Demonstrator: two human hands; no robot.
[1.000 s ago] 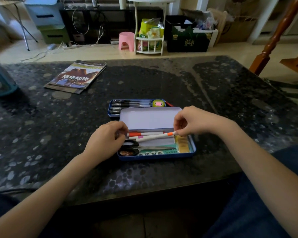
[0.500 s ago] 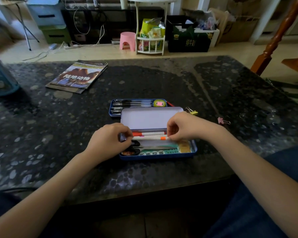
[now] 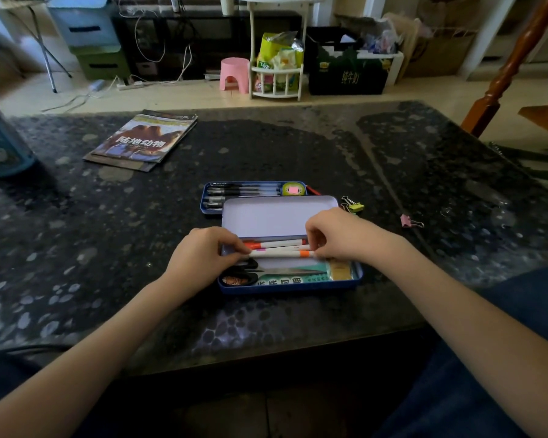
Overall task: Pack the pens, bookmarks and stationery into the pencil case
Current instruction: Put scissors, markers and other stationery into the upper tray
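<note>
While both hands pinch a white pen, left hand at one end and right hand at the other, it has dropped from tilted to flat beside two more in the pencil case. Clips wait on the dark stone table; clutter lines the floor beyond.

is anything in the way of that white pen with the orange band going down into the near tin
Nothing visible blocks it. The left hand and right hand pinch the ends of the white pen over the near tin, beside two pens already lying there. The scissors lie nearer, off its line.
</note>
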